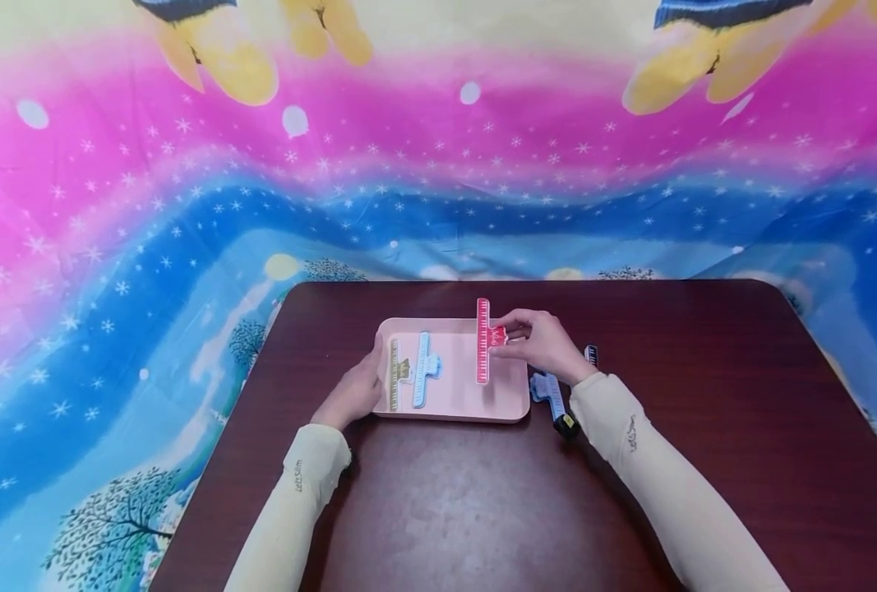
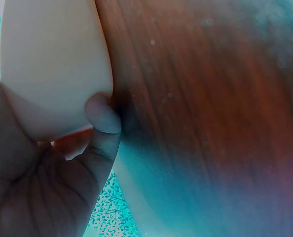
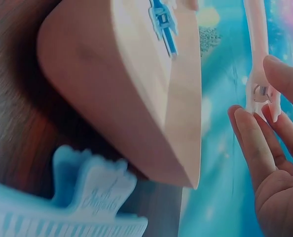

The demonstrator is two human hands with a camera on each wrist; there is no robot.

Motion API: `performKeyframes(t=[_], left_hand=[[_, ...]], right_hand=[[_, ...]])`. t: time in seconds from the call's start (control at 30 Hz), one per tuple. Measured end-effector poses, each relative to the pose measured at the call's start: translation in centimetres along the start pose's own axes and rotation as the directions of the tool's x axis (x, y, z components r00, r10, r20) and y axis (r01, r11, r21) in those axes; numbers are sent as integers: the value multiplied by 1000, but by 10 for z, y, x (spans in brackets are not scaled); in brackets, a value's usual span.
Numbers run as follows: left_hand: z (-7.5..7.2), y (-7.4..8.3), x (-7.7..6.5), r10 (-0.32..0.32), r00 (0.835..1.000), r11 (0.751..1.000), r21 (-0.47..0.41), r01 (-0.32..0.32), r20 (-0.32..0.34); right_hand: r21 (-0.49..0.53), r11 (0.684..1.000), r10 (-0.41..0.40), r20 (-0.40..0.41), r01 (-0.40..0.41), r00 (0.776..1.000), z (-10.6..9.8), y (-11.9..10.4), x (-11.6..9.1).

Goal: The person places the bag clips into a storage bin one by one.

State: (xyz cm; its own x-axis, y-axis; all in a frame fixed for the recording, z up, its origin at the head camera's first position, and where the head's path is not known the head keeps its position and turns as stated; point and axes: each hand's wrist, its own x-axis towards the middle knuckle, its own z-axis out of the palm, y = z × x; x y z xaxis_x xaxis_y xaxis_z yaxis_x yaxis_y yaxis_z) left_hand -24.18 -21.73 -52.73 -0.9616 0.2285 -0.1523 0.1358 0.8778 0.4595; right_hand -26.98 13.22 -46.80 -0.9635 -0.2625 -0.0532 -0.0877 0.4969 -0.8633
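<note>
A red clip (image 1: 483,341) with a piano-key print is held above the right part of a shallow pink tray (image 1: 456,415). My right hand (image 1: 545,341) pinches it by its handle; in the right wrist view the clip (image 3: 257,54) looks pale pink between thumb and fingers. My left hand (image 1: 357,390) grips the tray's left side, and the left wrist view shows a fingertip (image 2: 103,114) curled against the tray wall (image 2: 55,64). Inside the tray lie an olive-yellow clip (image 1: 394,374) and a light blue clip (image 1: 421,370), side by side at the left.
Right of the tray, a pale blue clip (image 1: 549,392) lies on the dark wooden table (image 1: 468,510). Near it are a black piano-print piece (image 1: 592,355), partly behind the right wrist, and a black item with a yellow mark (image 1: 566,425). A patterned cloth (image 1: 438,164) hangs behind.
</note>
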Motion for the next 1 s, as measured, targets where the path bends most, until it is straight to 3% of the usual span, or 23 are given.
performKeyframes(t=[0.53, 1.0], left_hand=[[0, -2, 0, -13, 1000, 1000, -14, 13, 0], [0, -4, 3, -12, 1000, 1000, -1, 12, 4]], right_hand=[[-24, 997, -79, 37, 80, 996, 39, -28, 28], [-67, 995, -69, 72, 73, 995, 58, -24, 46]])
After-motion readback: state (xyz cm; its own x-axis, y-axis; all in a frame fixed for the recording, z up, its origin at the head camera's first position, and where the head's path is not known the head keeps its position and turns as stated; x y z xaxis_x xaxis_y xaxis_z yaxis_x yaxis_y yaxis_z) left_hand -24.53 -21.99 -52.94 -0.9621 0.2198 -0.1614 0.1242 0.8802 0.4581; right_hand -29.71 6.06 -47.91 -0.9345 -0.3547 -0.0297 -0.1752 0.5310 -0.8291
